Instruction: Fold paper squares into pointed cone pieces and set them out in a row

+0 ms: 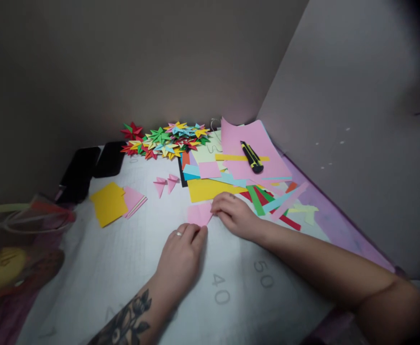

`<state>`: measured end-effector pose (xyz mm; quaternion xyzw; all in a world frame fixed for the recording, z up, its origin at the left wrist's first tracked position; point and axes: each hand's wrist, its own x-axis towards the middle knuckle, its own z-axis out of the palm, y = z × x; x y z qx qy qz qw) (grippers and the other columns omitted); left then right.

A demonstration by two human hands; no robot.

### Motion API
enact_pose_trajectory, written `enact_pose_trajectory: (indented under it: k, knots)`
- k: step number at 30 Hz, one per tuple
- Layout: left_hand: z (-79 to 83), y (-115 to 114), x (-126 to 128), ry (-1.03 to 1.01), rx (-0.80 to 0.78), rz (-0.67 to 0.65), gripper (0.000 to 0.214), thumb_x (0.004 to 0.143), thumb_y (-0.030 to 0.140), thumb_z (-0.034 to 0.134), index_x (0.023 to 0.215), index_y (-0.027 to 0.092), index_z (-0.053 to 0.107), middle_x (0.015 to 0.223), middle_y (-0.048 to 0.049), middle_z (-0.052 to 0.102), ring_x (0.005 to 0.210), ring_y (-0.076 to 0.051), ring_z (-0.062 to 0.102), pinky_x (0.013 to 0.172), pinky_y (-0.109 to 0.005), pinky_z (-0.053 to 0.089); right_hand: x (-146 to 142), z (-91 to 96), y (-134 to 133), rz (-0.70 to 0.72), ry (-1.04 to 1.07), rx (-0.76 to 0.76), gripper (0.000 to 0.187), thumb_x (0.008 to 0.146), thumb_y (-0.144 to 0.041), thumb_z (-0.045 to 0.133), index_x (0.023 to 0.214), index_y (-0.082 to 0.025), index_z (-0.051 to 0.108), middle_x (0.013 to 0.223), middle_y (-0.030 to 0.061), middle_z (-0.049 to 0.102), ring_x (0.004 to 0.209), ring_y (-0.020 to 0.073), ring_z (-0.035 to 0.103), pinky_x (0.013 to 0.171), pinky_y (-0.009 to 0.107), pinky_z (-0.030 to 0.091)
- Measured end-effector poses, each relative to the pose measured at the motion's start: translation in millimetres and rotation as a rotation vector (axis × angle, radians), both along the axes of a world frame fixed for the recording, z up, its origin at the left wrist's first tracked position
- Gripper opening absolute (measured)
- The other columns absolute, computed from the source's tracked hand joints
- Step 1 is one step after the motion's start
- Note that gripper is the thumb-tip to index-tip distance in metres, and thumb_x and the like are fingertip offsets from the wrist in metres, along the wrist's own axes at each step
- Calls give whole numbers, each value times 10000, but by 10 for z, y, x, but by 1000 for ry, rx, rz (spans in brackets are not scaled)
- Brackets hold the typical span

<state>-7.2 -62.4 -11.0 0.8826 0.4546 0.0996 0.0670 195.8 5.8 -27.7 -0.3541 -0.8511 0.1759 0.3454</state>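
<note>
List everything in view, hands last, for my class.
Paper piece: 1, pink, centre
Folded papers: 2, pink, centre left
Square paper: uncounted, yellow, left
Layered papers: several, pink, beside square paper
Paper stars: many, multicoloured, back
Flat objects: at least 2, black, back left
Top sheet: 1, pink, back right
Cutter: 1, black-yellow, on top sheet
Paper strips: many, multicoloured, right
Wide sheet: 1, yellow, behind centre
Numbered covering: 1, whitish, beneath papers
Underlying surface: 1, purple, right
Walls: 2, grey, back, right
Blurred items: uncounted, mixed, far left
Left hand: 1, ringed, at paper piece
Right hand: 1, at paper piece
</note>
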Motion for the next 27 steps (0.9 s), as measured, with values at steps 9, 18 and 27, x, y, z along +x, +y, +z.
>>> enact_pose_trajectory:
  k: [9,18,27]
  knots:
    - [-52,93,-162,-245,71,152,398,804,-9,445,1089,196,630,1041,-82,606,930,-212,545,785,-353,502,-19,-11,-32,190,-62,112,298,817,-29,432,968,-182,638,966,102,666,869,191,583,760,350,536]
    - [7,175,-186,-144,164,43,163,840,115,553,898,197,681,1004,-71,650,924,-228,540,761,-357,477,-51,-44,-10,242,-137,160,291,861,-57,439,1013,-182,653,1041,104,677,924,189,605,804,358,545]
    - [70,175,-264,-168,-81,15,155,879,172,525,916,210,671,906,-46,667,890,-203,557,783,-362,437,-91,75,-42,355,-319,153,243,950,-176,453,1096,-197,646,1046,74,694,980,203,602,821,371,466]
